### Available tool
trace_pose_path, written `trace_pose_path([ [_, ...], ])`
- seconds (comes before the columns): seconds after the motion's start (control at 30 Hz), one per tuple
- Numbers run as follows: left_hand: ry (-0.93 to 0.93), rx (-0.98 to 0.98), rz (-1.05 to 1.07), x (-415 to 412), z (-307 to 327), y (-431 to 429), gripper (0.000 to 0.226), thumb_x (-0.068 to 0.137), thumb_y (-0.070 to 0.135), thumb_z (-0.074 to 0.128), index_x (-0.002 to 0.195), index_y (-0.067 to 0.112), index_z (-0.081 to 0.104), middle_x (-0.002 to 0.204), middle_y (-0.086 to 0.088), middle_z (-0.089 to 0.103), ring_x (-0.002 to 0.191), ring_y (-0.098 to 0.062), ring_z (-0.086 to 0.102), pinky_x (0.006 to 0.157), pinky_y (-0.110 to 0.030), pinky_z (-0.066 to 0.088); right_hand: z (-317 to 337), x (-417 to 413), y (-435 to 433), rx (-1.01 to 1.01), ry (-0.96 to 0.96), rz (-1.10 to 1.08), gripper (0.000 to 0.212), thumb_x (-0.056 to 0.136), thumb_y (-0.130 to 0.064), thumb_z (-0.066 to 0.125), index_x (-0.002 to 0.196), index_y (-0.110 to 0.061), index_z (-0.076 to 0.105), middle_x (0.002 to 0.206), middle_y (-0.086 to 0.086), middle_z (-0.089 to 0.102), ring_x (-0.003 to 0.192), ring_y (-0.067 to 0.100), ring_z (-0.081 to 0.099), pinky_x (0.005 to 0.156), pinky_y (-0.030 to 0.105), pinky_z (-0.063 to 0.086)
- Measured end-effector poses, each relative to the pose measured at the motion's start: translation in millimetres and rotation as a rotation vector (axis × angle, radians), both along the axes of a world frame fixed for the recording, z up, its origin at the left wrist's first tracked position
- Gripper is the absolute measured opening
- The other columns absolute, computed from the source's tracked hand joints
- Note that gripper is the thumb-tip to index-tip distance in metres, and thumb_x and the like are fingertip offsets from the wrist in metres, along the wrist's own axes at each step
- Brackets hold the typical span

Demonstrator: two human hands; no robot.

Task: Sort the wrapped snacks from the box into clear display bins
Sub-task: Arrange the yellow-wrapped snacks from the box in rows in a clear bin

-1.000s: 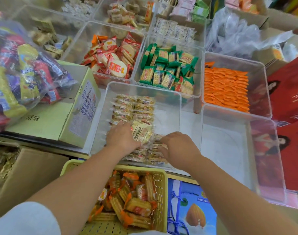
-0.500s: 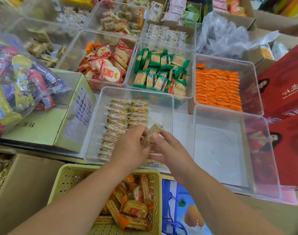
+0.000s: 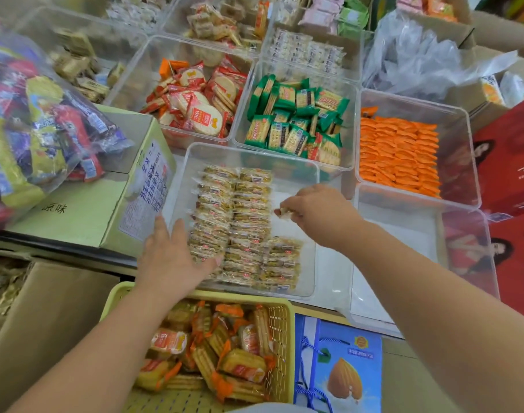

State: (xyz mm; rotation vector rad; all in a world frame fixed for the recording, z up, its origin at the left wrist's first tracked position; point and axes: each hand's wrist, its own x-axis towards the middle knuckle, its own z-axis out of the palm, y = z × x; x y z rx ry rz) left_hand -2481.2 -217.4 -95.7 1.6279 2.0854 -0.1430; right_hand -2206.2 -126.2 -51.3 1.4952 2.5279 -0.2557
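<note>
Yellow plastic comes first: the basket sits just under my wrists, with orange-wrapped biscuits in it. Past its rim my left hand lies flat, fingers straight, at the near left end of the clear bin, touching the packed rows. I judge it is there to steady them so nothing slides as I add more. Further in, my right hand pinches one small wrapped snack between thumb and fingertips, above the bare floor of the bin just right of the two long rows. A short third row lies nearer me, so I think this piece belongs at its far end. Beyond stand bins of red packs, green packs and orange packs, each kind apart.
</note>
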Motion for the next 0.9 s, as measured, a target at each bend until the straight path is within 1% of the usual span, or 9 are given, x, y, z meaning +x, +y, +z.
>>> trace_pose_path([
  [0.1, -0.051, -0.027, 0.054, -1, -8, -4, 0.136, 0.071, 0.086, 0.064, 0.163, 0.013, -0.004, 0.172, -0.015, -0.004, 0.153, -0.04, 0.025, 0.118, -0.051, 0.035, -11, -13, 12, -0.084, -0.248, 0.102, 0.042, 0.101, -0.015, 0.05, 0.135, -0.037, 0.059, 0.113, 0.001, 0.066, 0.103, 0.027, 0.057, 0.072, 0.034, 0.045],
  [0.2, -0.061, -0.003, 0.068, -2, -10, -4, 0.143, 0.068, 0.088, 0.065, 0.162, 0.012, -0.012, 0.173, -0.012, -0.003, 0.154, -0.036, 0.025, 0.118, -0.049, 0.035, -25, -25, 16, -0.119, -0.407, 0.146, 0.043, 0.096, -0.006, 0.051, 0.128, -0.03, 0.065, 0.114, 0.001, 0.067, 0.104, 0.026, 0.057, 0.08, 0.036, 0.047],
  [0.3, -0.052, -0.001, 0.054, -4, -12, -4, 0.144, 0.067, 0.09, 0.063, 0.162, 0.011, -0.011, 0.173, -0.009, -0.003, 0.155, -0.032, 0.023, 0.119, -0.046, 0.034, -39, -34, 17, -0.231, -0.427, 0.065, 0.039, 0.094, -0.003, 0.048, 0.123, -0.02, 0.067, 0.11, 0.004, 0.067, 0.101, 0.027, 0.06, 0.081, 0.037, 0.05],
  [0.37, -0.044, 0.004, 0.04, -5, -13, -4, 0.144, 0.067, 0.091, 0.062, 0.162, 0.01, -0.01, 0.173, -0.009, -0.003, 0.156, -0.031, 0.022, 0.119, -0.045, 0.034, -48, -38, 18, -0.333, -0.424, 0.015, 0.031, 0.094, -0.002, 0.048, 0.118, -0.013, 0.066, 0.1, 0.005, 0.064, 0.094, 0.027, 0.061, 0.081, 0.038, 0.054],
  [0.5, -0.038, 0.026, 0.023, -6, -15, -4, 0.144, 0.066, 0.092, 0.061, 0.163, 0.01, -0.008, 0.173, -0.007, -0.001, 0.156, -0.029, 0.022, 0.119, -0.045, 0.035, -63, -43, 22, -0.464, -0.458, 0.039, 0.023, 0.092, 0.002, 0.053, 0.11, -0.005, 0.066, 0.08, 0.002, 0.05, 0.082, 0.024, 0.056, 0.07, 0.033, 0.047],
  [0.57, -0.03, 0.036, 0.015, -6, -16, -4, 0.144, 0.066, 0.093, 0.059, 0.163, 0.01, -0.008, 0.173, -0.007, -0.001, 0.155, -0.03, 0.024, 0.118, -0.045, 0.036, -67, -44, 21, -0.49, -0.472, 0.056, 0.026, 0.09, 0.006, 0.055, 0.11, -0.001, 0.069, 0.088, 0.007, 0.057, 0.085, 0.027, 0.06, 0.069, 0.032, 0.047],
  [0.67, -0.024, 0.041, 0.005, -4, -15, -4, 0.143, 0.067, 0.093, 0.058, 0.163, 0.01, -0.008, 0.173, -0.007, -0.001, 0.155, -0.029, 0.024, 0.118, -0.044, 0.036, -80, -43, 17, -0.491, -0.456, 0.031, 0.027, 0.091, 0.005, 0.056, 0.115, -0.001, 0.068, 0.113, 0.011, 0.064, 0.098, 0.027, 0.065, 0.075, 0.033, 0.052],
  [0.73, -0.024, 0.037, 0.005, -3, -13, -4, 0.142, 0.068, 0.092, 0.059, 0.163, 0.009, -0.008, 0.173, -0.007, -0.001, 0.155, -0.029, 0.024, 0.117, -0.044, 0.037, -87, -45, 14, -0.506, -0.429, -0.026, 0.031, 0.09, 0.006, 0.056, 0.119, -0.002, 0.066, 0.119, 0.011, 0.064, 0.101, 0.027, 0.064, 0.077, 0.033, 0.052],
  [0.9, -0.019, 0.032, -0.008, -2, -10, -2, 0.141, 0.069, 0.092, 0.058, 0.163, 0.008, -0.008, 0.173, -0.009, -0.001, 0.153, -0.031, 0.029, 0.114, -0.044, 0.041, -90, -48, 8, -0.497, -0.311, -0.167, 0.04, 0.093, 0.004, 0.047, 0.13, -0.004, 0.057, 0.122, 0.011, 0.064, 0.101, 0.027, 0.061, 0.073, 0.032, 0.044],
])
